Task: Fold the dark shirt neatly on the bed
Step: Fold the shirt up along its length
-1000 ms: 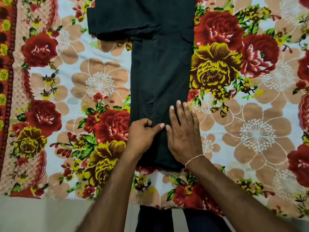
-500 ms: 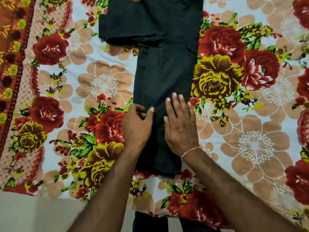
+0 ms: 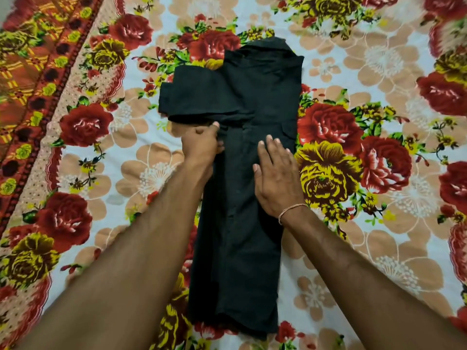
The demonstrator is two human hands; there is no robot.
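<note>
**Sleeve still out on a narrow fold**

Left of centre, the left hand [image 3: 202,144] pinches cloth just under the sleeve [image 3: 199,97] jutting toward the upper left, probably to turn it in. The dark cotton shirt [image 3: 242,223] lies mid-frame as a long strip on the floral bedsheet [image 3: 379,248]. The right hand [image 3: 276,178] presses flat, fingers straight, likely anchoring it.

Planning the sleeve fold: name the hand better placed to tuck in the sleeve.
Probably left. The left hand already pinches the shirt just below the protruding sleeve; the right hand lies flat, pinning the body.
</note>
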